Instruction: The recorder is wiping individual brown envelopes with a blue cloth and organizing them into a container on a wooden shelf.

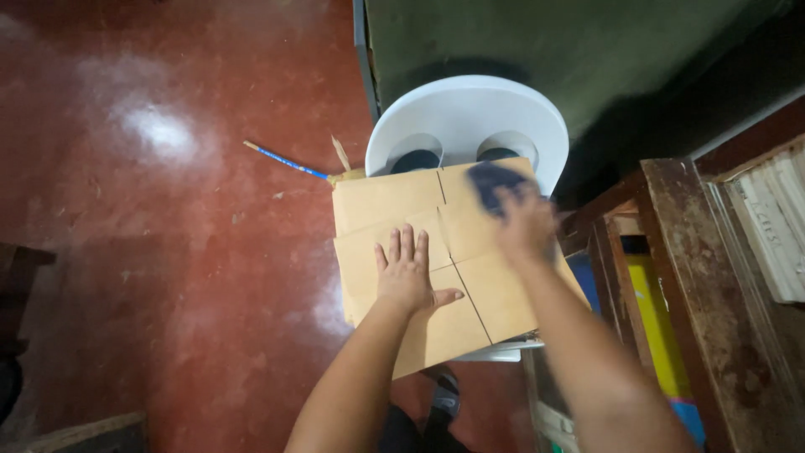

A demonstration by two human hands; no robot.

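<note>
My left hand (406, 275) lies flat, fingers spread, on a tan rectangular cardboard sheet (436, 252) ruled with dark pencil lines into panels, resting across a white plastic chair (470, 113). My right hand (524, 225), blurred, grips a dark blue cloth-like wad (493, 180) against the sheet's far edge.

left hand (407, 277) flat on cardboard (436, 252), right hand (524, 222) blurred

Cardboard sheet (436, 252) — matt brown, smooth, creased by thin lines. White chair (470, 113) under it — smooth plastic, faint sheen. Floor (168, 210) red, polished, glossy with glare. Wooden frame (688, 252) at right: dark, worn, rough.
</note>
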